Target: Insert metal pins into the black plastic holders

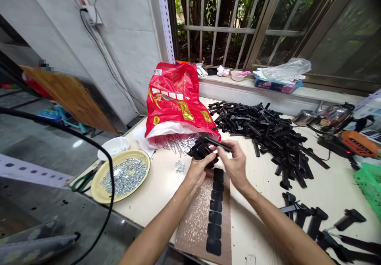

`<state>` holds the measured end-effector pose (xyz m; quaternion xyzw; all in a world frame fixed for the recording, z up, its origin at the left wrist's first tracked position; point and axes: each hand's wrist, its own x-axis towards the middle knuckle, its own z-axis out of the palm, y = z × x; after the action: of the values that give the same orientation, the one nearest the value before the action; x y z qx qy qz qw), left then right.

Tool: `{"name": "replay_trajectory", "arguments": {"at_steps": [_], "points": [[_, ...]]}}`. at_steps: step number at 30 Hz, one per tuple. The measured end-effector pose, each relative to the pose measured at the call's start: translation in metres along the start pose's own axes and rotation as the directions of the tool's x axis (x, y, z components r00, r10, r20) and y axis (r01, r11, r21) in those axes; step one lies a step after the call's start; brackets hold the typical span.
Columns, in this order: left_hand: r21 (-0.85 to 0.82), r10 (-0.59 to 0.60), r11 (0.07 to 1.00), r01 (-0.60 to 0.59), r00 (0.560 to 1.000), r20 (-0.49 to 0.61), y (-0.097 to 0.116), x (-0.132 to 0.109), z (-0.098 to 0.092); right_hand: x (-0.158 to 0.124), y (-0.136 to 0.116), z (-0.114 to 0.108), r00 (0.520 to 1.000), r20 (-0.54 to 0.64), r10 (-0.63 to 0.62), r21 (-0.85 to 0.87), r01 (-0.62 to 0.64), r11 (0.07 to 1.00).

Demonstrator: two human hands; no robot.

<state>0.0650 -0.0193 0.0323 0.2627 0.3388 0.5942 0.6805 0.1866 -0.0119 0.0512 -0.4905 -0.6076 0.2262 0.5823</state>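
My left hand (199, 170) is closed around a bunch of black plastic parts (200, 149), over the far end of a brown board (195, 221). The fingers of my right hand (234, 162) pinch a long black plastic piece (218, 142), which reaches left to the parts in my left hand; I cannot tell whether they are joined. On the board, a column of flat black squares (214, 218) runs toward me, beside pale specks. Beyond my hands, a red bag (175, 94) lies with its mouth toward me, full of thin metal pins (175, 142).
Left stand a yellow dish (94, 189) of small metal pieces, a white bowl (102, 149) and green-handled scissors (81, 182). A heap of black plastic parts (256, 126) lies at back right, with more (318, 221) at front right. A black cable (110, 177) hangs across the left.
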Motion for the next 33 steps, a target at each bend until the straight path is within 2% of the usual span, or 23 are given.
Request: {"name": "replay_trajectory", "arguments": {"at_steps": [2,4,7,10,12,13,15,16,18,20,22,24,26,28,31,33], "points": [[-0.041,0.0,0.999,0.0,1.0,-0.011,0.002,-0.008,-0.004,-0.017,-0.006,0.014,0.997,0.07,0.021,0.0,-0.021,1.0],[-0.078,-0.051,0.996,0.053,0.998,0.031,0.009,-0.016,-0.012,-0.032,-0.004,0.022,0.995,0.097,0.019,-0.018,-0.017,1.0],[-0.074,-0.132,0.988,0.139,0.987,0.087,0.019,-0.025,-0.028,-0.052,0.005,0.028,0.988,0.152,-0.033,-0.086,0.046,0.995],[0.014,-0.167,0.986,0.167,0.986,-0.012,0.024,-0.029,-0.045,-0.06,0.017,0.029,0.94,0.332,-0.075,-0.145,0.129,0.981],[0.06,-0.172,0.982,0.181,0.976,-0.131,0.023,-0.029,-0.056,-0.051,0.026,0.029,0.881,0.47,-0.06,-0.141,0.142,0.98],[0.066,-0.173,0.98,0.188,0.968,-0.183,0.023,-0.029,-0.061,-0.041,0.031,0.029,0.865,0.5,-0.046,-0.151,0.139,0.979],[0.049,-0.165,0.982,0.182,0.954,-0.25,0.024,-0.028,-0.067,-0.014,0.042,0.031,0.877,0.48,-0.007,-0.249,0.144,0.958],[0.034,-0.155,0.985,0.17,0.952,-0.264,0.025,-0.027,-0.069,0.001,0.048,0.033,0.888,0.459,0.014,-0.355,0.169,0.92],[0.002,-0.142,0.989,0.148,0.954,-0.264,0.029,-0.026,-0.071,0.03,0.059,0.04,0.864,0.494,0.098,-0.584,0.246,0.773],[-0.04,-0.165,0.986,0.16,0.953,-0.253,0.033,-0.024,-0.071,0.05,0.068,0.049,0.817,0.544,0.192,-0.7,0.316,0.64],[-0.113,-0.223,0.973,0.201,0.946,-0.234,0.036,-0.024,-0.072,0.057,0.073,0.056,0.789,0.568,0.236,-0.728,0.346,0.592],[-0.202,-0.27,0.951,0.232,0.944,-0.187,0.037,-0.023,-0.074,0.056,0.074,0.059,0.784,0.569,0.249,-0.738,0.352,0.576],[-0.261,-0.286,0.933,0.247,0.95,-0.123,0.037,-0.024,-0.078,0.049,0.074,0.055,0.783,0.564,0.264,-0.753,0.356,0.553],[-0.247,-0.278,0.938,0.244,0.953,-0.116,0.035,-0.024,-0.081,0.04,0.073,0.043,0.784,0.557,0.274,-0.766,0.357,0.534],[-0.098,-0.212,0.975,0.197,0.959,-0.186,0.031,-0.025,-0.082,0.028,0.067,0.013,0.808,0.516,0.285,-0.8,0.335,0.498],[0.012,-0.109,0.993,0.114,0.972,-0.209,0.027,-0.025,-0.08,0.024,0.058,-0.009,0.848,0.479,0.226,-0.792,0.306,0.529]]}}
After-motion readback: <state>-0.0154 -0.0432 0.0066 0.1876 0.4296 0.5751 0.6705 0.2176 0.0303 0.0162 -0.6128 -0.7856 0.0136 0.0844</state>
